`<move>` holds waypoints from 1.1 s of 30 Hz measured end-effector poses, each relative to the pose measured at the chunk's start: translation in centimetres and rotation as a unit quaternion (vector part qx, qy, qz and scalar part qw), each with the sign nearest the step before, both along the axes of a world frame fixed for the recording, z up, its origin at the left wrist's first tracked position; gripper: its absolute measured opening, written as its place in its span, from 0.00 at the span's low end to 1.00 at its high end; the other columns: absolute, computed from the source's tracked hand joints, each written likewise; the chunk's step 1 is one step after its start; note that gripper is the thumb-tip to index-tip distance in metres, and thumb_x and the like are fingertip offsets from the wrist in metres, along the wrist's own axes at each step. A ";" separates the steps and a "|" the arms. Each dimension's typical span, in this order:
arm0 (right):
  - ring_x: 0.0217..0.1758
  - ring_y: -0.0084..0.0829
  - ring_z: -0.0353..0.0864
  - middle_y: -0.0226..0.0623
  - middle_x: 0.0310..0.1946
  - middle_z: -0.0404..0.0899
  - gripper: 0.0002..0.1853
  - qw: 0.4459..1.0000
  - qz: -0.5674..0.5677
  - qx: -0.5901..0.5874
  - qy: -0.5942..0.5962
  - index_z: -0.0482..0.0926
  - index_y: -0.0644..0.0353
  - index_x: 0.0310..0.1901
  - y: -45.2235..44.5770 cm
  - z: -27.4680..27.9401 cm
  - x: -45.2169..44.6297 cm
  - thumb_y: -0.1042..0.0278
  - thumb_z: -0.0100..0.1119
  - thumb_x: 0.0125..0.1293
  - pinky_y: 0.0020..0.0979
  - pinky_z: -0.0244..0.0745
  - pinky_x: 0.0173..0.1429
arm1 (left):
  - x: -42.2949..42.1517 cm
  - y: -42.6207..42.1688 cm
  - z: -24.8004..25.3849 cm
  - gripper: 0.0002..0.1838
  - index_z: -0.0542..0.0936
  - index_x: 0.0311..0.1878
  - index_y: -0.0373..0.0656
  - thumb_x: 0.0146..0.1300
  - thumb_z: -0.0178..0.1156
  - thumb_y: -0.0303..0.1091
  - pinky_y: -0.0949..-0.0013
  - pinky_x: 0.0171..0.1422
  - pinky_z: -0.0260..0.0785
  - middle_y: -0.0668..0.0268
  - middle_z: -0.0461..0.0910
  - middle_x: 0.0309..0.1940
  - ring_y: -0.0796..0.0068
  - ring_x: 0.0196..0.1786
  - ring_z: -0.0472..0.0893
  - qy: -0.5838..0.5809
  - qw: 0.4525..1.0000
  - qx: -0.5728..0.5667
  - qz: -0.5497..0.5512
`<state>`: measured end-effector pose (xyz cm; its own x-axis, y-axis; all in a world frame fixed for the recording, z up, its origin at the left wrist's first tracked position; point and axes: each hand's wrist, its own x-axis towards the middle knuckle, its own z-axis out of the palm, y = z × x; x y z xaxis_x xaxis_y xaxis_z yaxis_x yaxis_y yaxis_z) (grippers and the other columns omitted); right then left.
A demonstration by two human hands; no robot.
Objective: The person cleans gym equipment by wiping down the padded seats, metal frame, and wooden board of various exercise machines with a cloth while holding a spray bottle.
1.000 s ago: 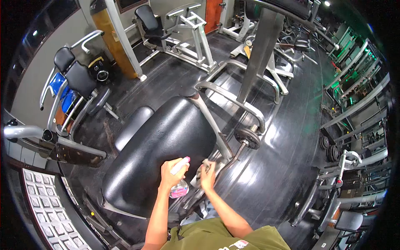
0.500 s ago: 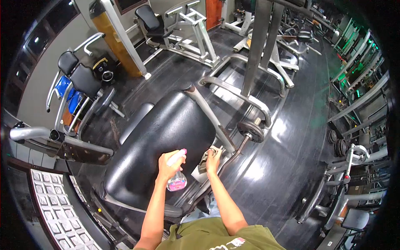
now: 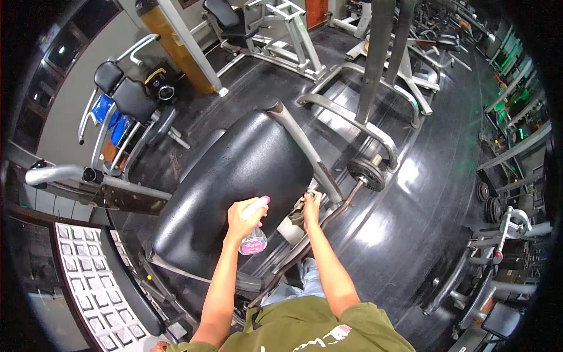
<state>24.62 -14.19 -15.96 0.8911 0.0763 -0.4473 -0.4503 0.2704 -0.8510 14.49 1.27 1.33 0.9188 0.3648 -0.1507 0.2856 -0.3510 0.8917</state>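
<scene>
Fingers of the left hand (image 3: 239,222) are wrapping closely around the neck of a spray bottle (image 3: 253,242), and those of the right hand (image 3: 312,211) are bunching around a greyish cloth (image 3: 298,215). At the far left, a panel of white squares (image 3: 89,283) is running down toward the lower edge of the view. Above it, a machine with a black backrest (image 3: 135,98) is standing near the wall, blue pads (image 3: 120,126) showing at its side. Farther along, a tan cylinder (image 3: 182,53) is leaning in the picture beside a pale post. Toward the middle, a broad black cushion (image 3: 234,170) is reflecting the light. Over its near part the spray bottle is tilting, its pink nozzle tip pointing up and to the right; whether a finger is pressing the trigger, I cannot tell. Just beside the cushion's right edge, the right hand is holding the cloth; whether either is touching the padding is unclear. Next to that hand, a bent metal bar (image 3: 350,198) is reaching toward a dark weight plate (image 3: 366,175). Beyond, the dark floor (image 3: 384,252) is shining, and at the far right more plates (image 3: 492,208) are resting among the equipment.
</scene>
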 end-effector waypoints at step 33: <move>0.52 0.32 0.82 0.36 0.48 0.83 0.16 0.970 0.090 -0.177 -0.138 0.77 0.60 0.56 -6.0 4.3 -14.8 0.75 0.61 0.67 0.33 0.74 0.60 | -12.2 -6.3 -7.5 0.15 0.74 0.24 0.38 0.57 0.64 0.39 0.58 0.31 0.63 0.54 0.72 0.18 0.51 0.23 0.75 -0.051 0.975 0.088 0.198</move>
<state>9.84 -20.14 -11.69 0.9672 0.1263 -0.2204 -0.2053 -0.1222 -0.9710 2.30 -5.05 -6.17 0.7077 0.7058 0.0310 0.3435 -0.3821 0.8579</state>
